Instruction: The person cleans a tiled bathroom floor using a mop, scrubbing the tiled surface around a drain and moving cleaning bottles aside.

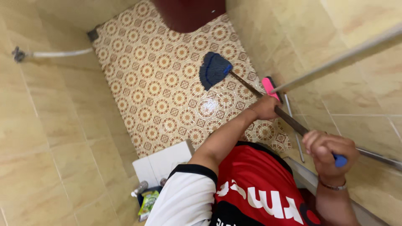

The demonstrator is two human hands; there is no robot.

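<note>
Head view looks down into a narrow tiled bathroom. The left hand [264, 108] is wrapped around the middle of a broom handle [289, 119], fingers clamped on it. The right hand [328, 150] is closed in a fist around the handle's blue upper end, near the right wall. The handle slants down and away to the blue broom head [213, 69], which rests on the patterned floor [155, 79], just in front of a dark red tub [188, 14]. A pink brush [269, 86] leans by the right wall, just beside the handle. At the bottom left, a white box [165, 163] sits against the wall, with a green packet [148, 203] and a bottle beside it.
</note>
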